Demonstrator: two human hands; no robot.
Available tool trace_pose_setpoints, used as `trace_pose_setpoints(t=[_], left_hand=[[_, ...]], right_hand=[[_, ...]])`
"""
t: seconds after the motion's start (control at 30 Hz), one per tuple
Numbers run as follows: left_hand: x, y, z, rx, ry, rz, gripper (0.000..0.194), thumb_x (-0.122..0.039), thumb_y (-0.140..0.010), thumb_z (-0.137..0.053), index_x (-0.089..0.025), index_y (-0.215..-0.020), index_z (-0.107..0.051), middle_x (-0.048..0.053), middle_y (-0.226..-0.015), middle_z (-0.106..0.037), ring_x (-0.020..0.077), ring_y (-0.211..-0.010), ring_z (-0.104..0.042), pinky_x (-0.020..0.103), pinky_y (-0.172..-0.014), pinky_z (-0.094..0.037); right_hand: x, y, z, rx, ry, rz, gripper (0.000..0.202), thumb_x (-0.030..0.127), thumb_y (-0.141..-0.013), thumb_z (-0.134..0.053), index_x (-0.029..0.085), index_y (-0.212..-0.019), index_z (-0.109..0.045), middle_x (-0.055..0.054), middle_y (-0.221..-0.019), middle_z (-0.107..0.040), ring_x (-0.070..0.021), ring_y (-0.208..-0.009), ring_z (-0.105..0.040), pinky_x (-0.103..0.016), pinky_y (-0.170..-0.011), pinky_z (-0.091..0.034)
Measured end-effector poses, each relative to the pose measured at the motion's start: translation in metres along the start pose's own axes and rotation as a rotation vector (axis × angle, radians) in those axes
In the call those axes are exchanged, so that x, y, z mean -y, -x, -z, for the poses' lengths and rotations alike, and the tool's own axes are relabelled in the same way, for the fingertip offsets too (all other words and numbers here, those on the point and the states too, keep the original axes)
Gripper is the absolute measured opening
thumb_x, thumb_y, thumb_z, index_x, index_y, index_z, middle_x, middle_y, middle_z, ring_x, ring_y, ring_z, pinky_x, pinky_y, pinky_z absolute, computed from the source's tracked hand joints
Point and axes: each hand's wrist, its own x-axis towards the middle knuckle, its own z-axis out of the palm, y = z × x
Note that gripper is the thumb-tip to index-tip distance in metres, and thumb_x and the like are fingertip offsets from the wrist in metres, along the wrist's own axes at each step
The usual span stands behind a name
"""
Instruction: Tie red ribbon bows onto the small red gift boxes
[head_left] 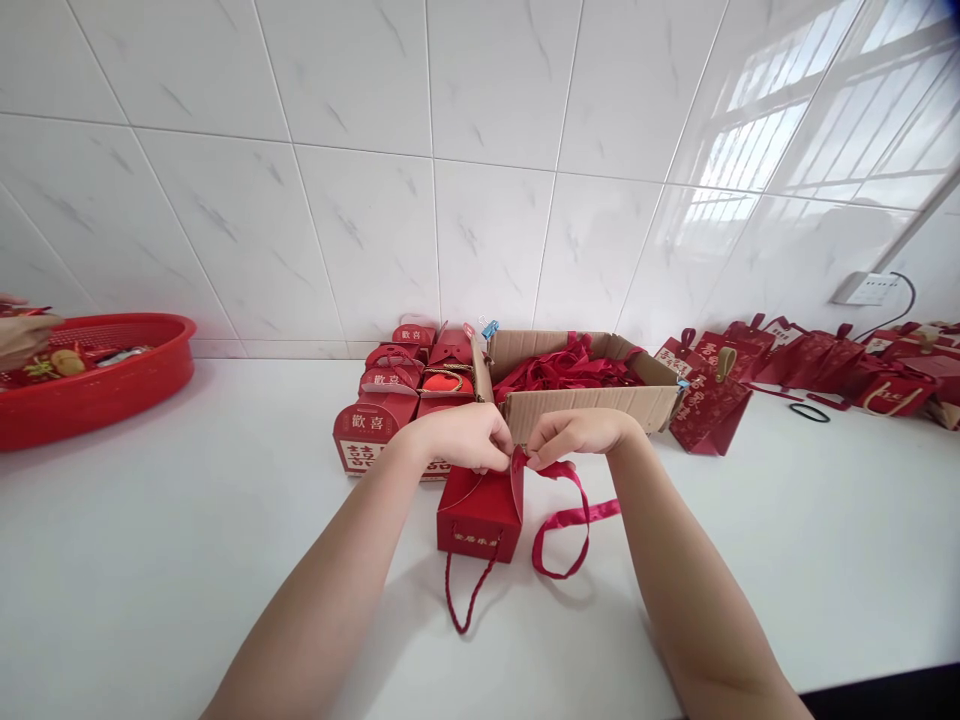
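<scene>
A small red gift box point(480, 507) with gold lettering stands on the white table in front of me, its twisted cord handle point(465, 620) hanging loose over the front. My left hand point(478, 438) is closed in a pinch at the box's raised top flap. Just to the right, my right hand point(576, 436) pinches a dark red ribbon point(561, 522) against the same flap. The ribbon's free length loops down onto the table beneath my right wrist. My fingers partly cover the spot where ribbon and flap meet.
Behind my hands, a cardboard box point(592, 408) holds a heap of red ribbons. Several red gift boxes point(367, 425) are stacked left of it. Red gift bags point(712, 400) line the right side. At far left, another person's hand point(26, 340) is over a red plastic basket point(112, 395).
</scene>
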Motion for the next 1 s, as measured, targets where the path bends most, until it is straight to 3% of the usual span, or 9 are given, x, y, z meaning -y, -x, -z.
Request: trace_pose_setpoints(t=[0.23,0.33,0.43,0.5,0.6,0.77,0.9,1.0], left_hand=[[-0.001,0.000,0.000,-0.014,-0.005,0.002,0.015,-0.026,-0.063,-0.052,-0.021,-0.071,-0.064,-0.002,-0.062,-0.053,0.0118,-0.055,-0.044,0.023,-0.046,-0.031],[-0.002,0.002,0.001,-0.034,0.009,-0.005,0.012,-0.027,-0.065,-0.052,-0.020,-0.068,-0.061,-0.002,-0.063,-0.054,0.0116,-0.054,-0.044,0.024,-0.045,-0.030],[-0.002,0.006,0.002,-0.093,0.053,-0.011,0.011,-0.028,-0.068,-0.051,-0.019,-0.065,-0.057,-0.001,-0.063,-0.054,0.0108,-0.052,-0.043,0.023,-0.044,-0.030],[-0.002,0.010,0.004,-0.146,0.090,-0.028,0.013,-0.029,-0.071,-0.050,-0.018,-0.066,-0.055,-0.001,-0.063,-0.054,0.0097,-0.050,-0.040,0.023,-0.043,-0.028],[-0.006,0.014,0.005,-0.210,0.191,-0.090,0.013,-0.028,-0.076,-0.048,-0.018,-0.070,-0.055,0.000,-0.066,-0.058,0.0094,-0.052,-0.044,0.023,-0.045,-0.031],[-0.014,0.019,0.006,-0.319,0.573,-0.259,0.013,-0.029,-0.080,-0.047,-0.017,-0.075,-0.052,0.002,-0.082,-0.064,0.0150,-0.077,-0.062,0.027,-0.069,-0.049],[-0.017,0.025,0.011,-0.479,0.813,-0.380,0.010,-0.025,-0.081,-0.044,-0.016,-0.078,-0.048,0.006,-0.087,-0.063,0.0172,-0.079,-0.062,0.030,-0.068,-0.051],[-0.015,0.034,0.016,-0.597,0.814,-0.422,0.009,-0.023,-0.080,-0.043,-0.017,-0.074,-0.045,0.004,-0.085,-0.061,0.0137,-0.071,-0.059,0.027,-0.065,-0.048]], right_hand=[[-0.001,0.000,0.000,-0.005,0.077,-0.007,0.038,0.034,-0.084,-0.054,0.017,-0.053,-0.040,0.007,-0.051,-0.031,-0.0059,-0.050,-0.028,-0.025,-0.051,-0.026],[0.001,0.003,0.000,-0.028,0.179,-0.080,0.040,0.042,-0.086,-0.052,0.017,-0.056,-0.042,0.006,-0.054,-0.035,-0.0058,-0.049,-0.029,-0.025,-0.049,-0.025],[0.003,0.011,-0.002,-0.170,0.280,-0.204,0.042,0.054,-0.083,-0.053,0.017,-0.065,-0.046,0.004,-0.060,-0.041,-0.0065,-0.051,-0.031,-0.024,-0.047,-0.026],[0.006,0.018,-0.004,-0.313,0.322,-0.220,0.040,0.057,-0.082,-0.054,0.017,-0.076,-0.052,0.002,-0.070,-0.049,-0.0087,-0.058,-0.039,-0.024,-0.052,-0.032],[0.011,0.025,-0.007,-0.419,0.301,-0.106,0.038,0.055,-0.085,-0.051,0.019,-0.099,-0.058,-0.004,-0.096,-0.059,-0.0155,-0.084,-0.053,-0.028,-0.072,-0.043],[0.019,0.017,-0.013,-0.387,0.130,0.187,0.040,0.047,-0.092,-0.043,0.018,-0.115,-0.057,-0.007,-0.116,-0.058,-0.0199,-0.109,-0.052,-0.036,-0.096,-0.040],[0.022,0.007,-0.016,-0.470,-0.068,0.399,0.038,0.045,-0.095,-0.038,0.015,-0.101,-0.060,-0.008,-0.101,-0.064,-0.0182,-0.102,-0.056,-0.037,-0.097,-0.039],[0.023,0.006,-0.018,-0.551,-0.220,0.465,0.034,0.045,-0.093,-0.045,0.015,-0.086,-0.059,-0.005,-0.082,-0.063,-0.0165,-0.083,-0.060,-0.036,-0.086,-0.046]])
